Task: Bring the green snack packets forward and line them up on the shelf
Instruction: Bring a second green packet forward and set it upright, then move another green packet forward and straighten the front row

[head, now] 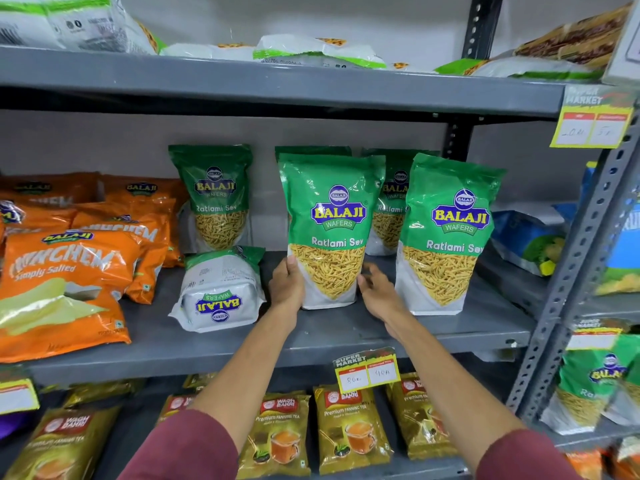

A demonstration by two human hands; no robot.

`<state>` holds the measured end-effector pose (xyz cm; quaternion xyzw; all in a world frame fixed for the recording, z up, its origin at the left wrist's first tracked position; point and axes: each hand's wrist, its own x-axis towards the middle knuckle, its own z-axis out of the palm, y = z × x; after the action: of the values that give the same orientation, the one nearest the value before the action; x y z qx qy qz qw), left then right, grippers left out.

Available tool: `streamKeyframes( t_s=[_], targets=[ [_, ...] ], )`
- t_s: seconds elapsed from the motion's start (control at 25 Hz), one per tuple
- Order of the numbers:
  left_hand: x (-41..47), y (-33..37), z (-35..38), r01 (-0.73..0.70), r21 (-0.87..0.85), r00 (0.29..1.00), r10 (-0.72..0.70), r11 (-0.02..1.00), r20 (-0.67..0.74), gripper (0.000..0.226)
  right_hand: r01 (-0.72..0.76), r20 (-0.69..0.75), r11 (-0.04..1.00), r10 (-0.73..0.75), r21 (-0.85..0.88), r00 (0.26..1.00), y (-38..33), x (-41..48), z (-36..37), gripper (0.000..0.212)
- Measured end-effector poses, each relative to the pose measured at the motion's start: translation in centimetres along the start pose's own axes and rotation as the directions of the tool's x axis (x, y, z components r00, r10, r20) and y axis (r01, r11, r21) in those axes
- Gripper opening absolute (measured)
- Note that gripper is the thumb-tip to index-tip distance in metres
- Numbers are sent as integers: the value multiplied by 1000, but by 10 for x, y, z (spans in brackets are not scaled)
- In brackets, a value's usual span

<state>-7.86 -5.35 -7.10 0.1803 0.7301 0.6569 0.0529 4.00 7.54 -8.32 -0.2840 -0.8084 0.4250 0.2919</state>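
Note:
Several green Balaji Ratlami Sev packets stand on the grey middle shelf (346, 334). The middle packet (330, 220) stands upright, and my left hand (287, 284) grips its lower left edge. My right hand (377, 289) is at its lower right edge, fingers spread and touching or nearly touching it. To the right, another packet (450, 233) stands upright near the front. One more packet (389, 206) stands behind, between these two. Further left, a packet (214, 195) stands at the back. In front of it a packet (220, 289) lies flat, back side up.
Orange Crunchem packets (65, 271) are piled on the left of the same shelf. A blue packet (526, 237) lies at the right. A yellow price tag (367, 370) hangs on the shelf edge. Tea packets (349, 427) fill the shelf below. White-green packets (318, 51) lie on the shelf above.

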Motion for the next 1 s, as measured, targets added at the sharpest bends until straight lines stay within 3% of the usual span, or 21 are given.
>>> streamKeyframes(
  t_s=[0.2, 0.28, 0.36, 0.44, 0.48, 0.6, 0.68, 0.76, 0.88, 1.0],
  targets=[
    [-18, 4, -2, -40, 54, 999, 40, 998, 13, 45, 19, 18, 1000, -18, -13, 1000, -3, -18, -10, 36],
    [-20, 8, -8, -95, 135, 995, 95, 986, 7, 42, 176, -147, 984, -179, -32, 973, -9, -31, -7, 45],
    [-21, 14, -18, -225, 193, 974, 225, 955, 25, 52, 413, -345, 908, -409, -67, 845, -19, -48, 1, 49],
    [-21, 24, -33, -353, 186, 936, 349, 917, 54, 59, 613, -389, 782, -602, -113, 697, -36, -55, 11, 41],
    [-19, 30, -42, -398, 166, 917, 395, 902, 55, 58, 675, -363, 731, -658, -97, 660, -47, -57, 18, 38],
    [-6, 43, -82, -467, 119, 883, 468, 876, 18, 50, 746, -261, 666, -717, 17, 646, -89, -57, 45, 37],
    [7, 45, -111, -437, 114, 895, 444, 892, -46, 45, 711, -185, 700, -692, 66, 698, -111, -55, 65, 36],
    [18, 37, -137, -322, 175, 929, 346, 931, -132, 41, 597, -68, 798, -593, 81, 802, -131, -48, 89, 36],
    [28, 16, -166, 17, 248, 987, 23, 969, -158, 39, 299, 137, 950, -285, -86, 948, -143, -35, 123, 46],
    [30, 3, -180, 233, 138, 972, -226, 963, -63, 34, 15, 314, 962, 75, -273, 947, -141, -30, 140, 74]
  ],
)
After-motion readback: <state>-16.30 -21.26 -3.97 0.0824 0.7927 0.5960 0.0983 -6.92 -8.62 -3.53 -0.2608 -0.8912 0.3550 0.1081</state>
